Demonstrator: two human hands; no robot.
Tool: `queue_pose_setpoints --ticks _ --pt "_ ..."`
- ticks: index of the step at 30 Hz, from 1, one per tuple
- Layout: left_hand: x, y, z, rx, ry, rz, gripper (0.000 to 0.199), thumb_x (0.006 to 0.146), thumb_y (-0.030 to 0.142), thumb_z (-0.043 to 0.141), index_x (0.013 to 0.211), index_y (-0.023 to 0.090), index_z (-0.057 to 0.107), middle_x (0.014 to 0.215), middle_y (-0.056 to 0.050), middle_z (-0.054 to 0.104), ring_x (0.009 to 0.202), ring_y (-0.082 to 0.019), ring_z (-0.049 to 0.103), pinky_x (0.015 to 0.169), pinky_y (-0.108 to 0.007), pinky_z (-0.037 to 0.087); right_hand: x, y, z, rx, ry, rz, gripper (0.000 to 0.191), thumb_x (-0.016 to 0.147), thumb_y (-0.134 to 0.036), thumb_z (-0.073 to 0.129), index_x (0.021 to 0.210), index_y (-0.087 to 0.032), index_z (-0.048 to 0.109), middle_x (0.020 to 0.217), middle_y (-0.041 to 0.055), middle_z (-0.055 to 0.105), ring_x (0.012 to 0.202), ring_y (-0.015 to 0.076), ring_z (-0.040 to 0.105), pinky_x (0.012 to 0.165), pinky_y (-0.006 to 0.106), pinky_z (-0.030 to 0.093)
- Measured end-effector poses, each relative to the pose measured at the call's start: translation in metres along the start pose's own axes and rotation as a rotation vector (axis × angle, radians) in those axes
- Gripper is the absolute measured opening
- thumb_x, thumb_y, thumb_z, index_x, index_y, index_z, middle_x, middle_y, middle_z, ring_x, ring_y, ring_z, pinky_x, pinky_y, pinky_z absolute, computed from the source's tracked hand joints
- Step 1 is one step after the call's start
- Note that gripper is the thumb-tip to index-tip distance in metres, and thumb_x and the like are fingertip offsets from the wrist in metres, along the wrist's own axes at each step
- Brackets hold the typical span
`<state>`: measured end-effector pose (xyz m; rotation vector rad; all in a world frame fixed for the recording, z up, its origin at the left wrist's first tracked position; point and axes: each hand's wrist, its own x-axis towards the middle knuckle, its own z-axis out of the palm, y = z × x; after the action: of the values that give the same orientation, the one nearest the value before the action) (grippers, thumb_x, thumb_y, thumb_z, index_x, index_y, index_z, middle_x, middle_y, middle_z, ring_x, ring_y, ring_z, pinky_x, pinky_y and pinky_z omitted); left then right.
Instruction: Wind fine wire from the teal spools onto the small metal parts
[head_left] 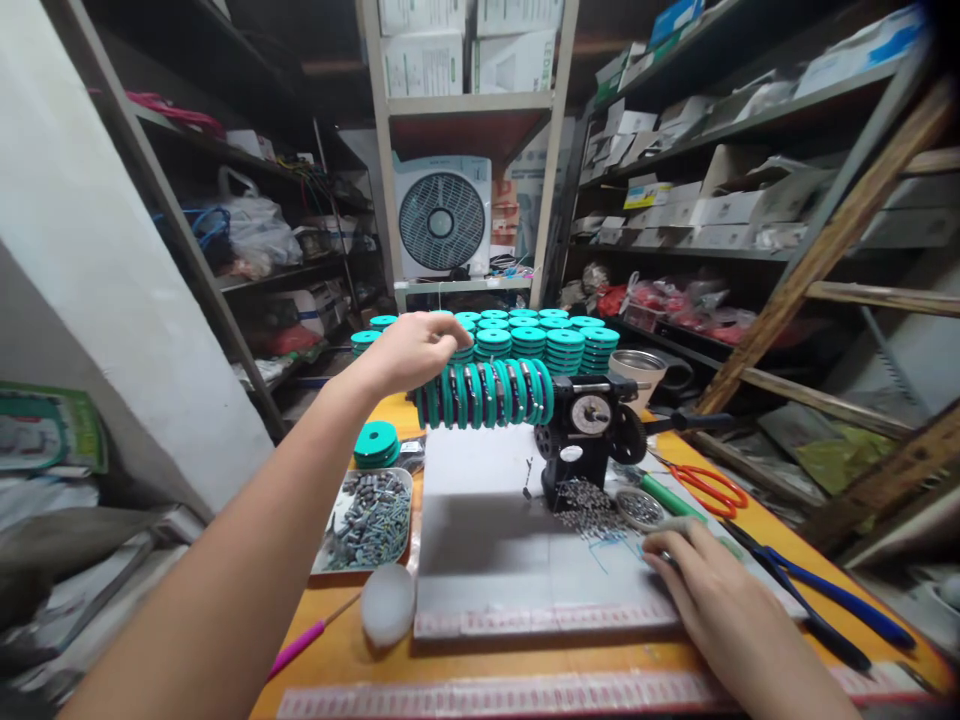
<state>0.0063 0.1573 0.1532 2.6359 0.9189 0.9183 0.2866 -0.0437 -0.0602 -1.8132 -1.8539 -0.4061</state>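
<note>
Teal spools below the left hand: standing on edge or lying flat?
On edge: the spools line up side by side, rims upward, beside the black machine.

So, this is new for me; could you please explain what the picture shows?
One camera, worn on the person's head, looks forward and down at two bare hands. The left hand is at the left end of a row of teal spools on a black machine with a dial. The right hand is over a white board, near loose metal bits. I cannot tell whether either hand holds anything. On the orange table are also a tray of small parts, scissors and pliers.
</note>
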Motion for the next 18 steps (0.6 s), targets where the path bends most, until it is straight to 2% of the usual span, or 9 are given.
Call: queue_pose_setpoints --ticks 3,5,8,10,14,18 --pt "-0.02 -0.013 -0.007 -0.09 -0.091 -0.035 0.035 0.086 0.045 0.046 0.108 0.021 0.061 0.114 -0.007 0.064 0.105 -0.023 0.058 0.09 -0.039 0.044 0.014 -0.01 -0.016 0.088 0.111 -0.074 0.023 0.096 -0.032 0.035 0.088 -0.02 0.051 0.089 0.0067 0.053 0.073 0.0184 0.058 0.066 0.032 0.046" --pt "-0.032 -0.016 -0.006 -0.108 -0.149 0.013 0.058 0.076 0.053 0.061 0.125 0.025 0.05 0.129 -0.008 0.055 0.117 -0.026 0.05 0.096 -0.042 0.042 0.03 -0.029 -0.031 0.163 0.16 -0.146 0.015 0.095 -0.028 0.039 0.09 -0.02 0.051 0.088 0.0055 0.053 0.077 0.017 0.058 0.065 0.029 0.046" --pt "-0.043 -0.017 0.002 0.046 -0.093 0.166 0.09 0.057 0.051 0.079 0.134 0.03 0.038 0.137 -0.009 0.045 0.125 -0.03 0.043 0.101 -0.046 0.038 0.064 -0.063 -0.052 0.28 0.193 -0.247 0.008 0.094 -0.02 0.043 0.093 -0.02 0.051 0.088 0.0043 0.053 0.081 0.0154 0.056 0.068 0.026 0.044" --pt "-0.044 -0.018 0.01 0.113 -0.039 0.229 0.091 0.054 0.048 0.081 0.133 0.032 0.038 0.135 -0.009 0.045 0.121 -0.031 0.045 0.099 -0.048 0.039 0.09 -0.084 -0.061 0.333 0.227 -0.293 0.008 0.092 -0.016 0.045 0.096 -0.02 0.052 0.09 0.0043 0.053 0.082 0.0155 0.055 0.069 0.027 0.043" --pt "-0.045 -0.027 0.023 0.009 0.014 0.294 0.087 0.057 0.043 0.082 0.131 0.03 0.038 0.131 -0.008 0.049 0.12 -0.027 0.047 0.101 -0.043 0.04 0.136 -0.111 -0.062 0.404 0.308 -0.397 0.009 0.091 -0.013 0.047 0.092 -0.019 0.055 0.092 0.0055 0.054 0.084 0.0166 0.055 0.073 0.029 0.044" --pt "-0.049 -0.031 0.032 -0.058 0.086 0.329 0.091 0.056 0.039 0.084 0.132 0.028 0.036 0.13 -0.009 0.048 0.122 -0.026 0.044 0.103 -0.042 0.037 0.16 -0.124 -0.054 0.437 0.335 -0.463 0.011 0.092 -0.014 0.046 0.093 -0.019 0.055 0.09 0.0061 0.055 0.083 0.0175 0.055 0.072 0.03 0.046"
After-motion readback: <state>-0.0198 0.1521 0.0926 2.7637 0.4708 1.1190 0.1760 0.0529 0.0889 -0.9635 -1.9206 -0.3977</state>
